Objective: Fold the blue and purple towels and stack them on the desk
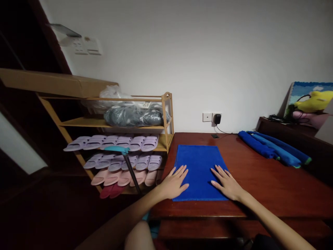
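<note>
A blue towel [199, 170] lies flat on the reddish-brown wooden table [262, 187], its near edge close to the front of the tabletop. On the towel's left side rests my left hand [173, 183], palm down with the fingers spread. My right hand [227, 184] lies the same way over the right side, fingertips on the cloth. Neither hand grips anything. Several rolled towels [273, 149] in blue shades lie at the back right of the table.
Left of the table stands a wooden shoe rack [168, 118] with several rows of slippers [117, 142], bagged items [130, 114] and a cardboard box [52, 83]. A black plug [217, 119] sits in the wall. A yellow plush toy [314, 101] is at far right.
</note>
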The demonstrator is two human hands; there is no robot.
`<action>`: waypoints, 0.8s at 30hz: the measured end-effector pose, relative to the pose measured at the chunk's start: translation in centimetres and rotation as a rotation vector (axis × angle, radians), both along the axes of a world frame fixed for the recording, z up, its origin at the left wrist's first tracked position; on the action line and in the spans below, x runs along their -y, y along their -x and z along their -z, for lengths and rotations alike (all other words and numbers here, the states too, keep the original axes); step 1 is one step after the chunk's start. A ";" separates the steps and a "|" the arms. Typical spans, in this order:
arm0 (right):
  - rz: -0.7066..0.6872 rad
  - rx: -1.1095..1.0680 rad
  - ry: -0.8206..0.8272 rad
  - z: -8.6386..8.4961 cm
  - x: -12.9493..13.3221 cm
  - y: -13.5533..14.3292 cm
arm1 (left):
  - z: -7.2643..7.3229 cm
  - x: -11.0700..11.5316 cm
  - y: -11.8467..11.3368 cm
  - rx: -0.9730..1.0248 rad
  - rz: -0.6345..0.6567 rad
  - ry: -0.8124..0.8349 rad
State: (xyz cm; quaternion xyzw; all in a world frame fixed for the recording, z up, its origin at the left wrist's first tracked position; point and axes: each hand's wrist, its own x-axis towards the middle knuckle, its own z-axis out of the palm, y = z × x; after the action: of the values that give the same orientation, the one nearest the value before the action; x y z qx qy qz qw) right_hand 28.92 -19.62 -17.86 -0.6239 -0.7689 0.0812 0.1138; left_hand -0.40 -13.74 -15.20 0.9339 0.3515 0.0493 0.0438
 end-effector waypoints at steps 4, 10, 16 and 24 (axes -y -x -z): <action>0.089 0.030 -0.039 1.2 -0.2 1.0 | 0.6 0.7 -1.7 0.071 -0.042 -0.022; 0.085 0.058 -0.027 1.8 -2.0 1.1 | 1.7 -1.2 -2.1 0.048 -0.065 0.012; 0.155 0.041 -0.020 0.5 -3.1 1.5 | 1.5 -2.3 -3.1 0.056 -0.117 -0.021; 0.241 0.089 -0.010 2.1 -3.8 1.9 | 2.9 -3.1 -3.7 0.037 -0.157 -0.007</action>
State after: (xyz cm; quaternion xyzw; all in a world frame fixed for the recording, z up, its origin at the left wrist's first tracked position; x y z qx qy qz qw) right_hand 26.98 -15.83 -19.93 -0.7141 -0.6931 0.0354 0.0916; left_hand 3.26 -10.62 -18.05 0.9026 0.4224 0.0709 0.0428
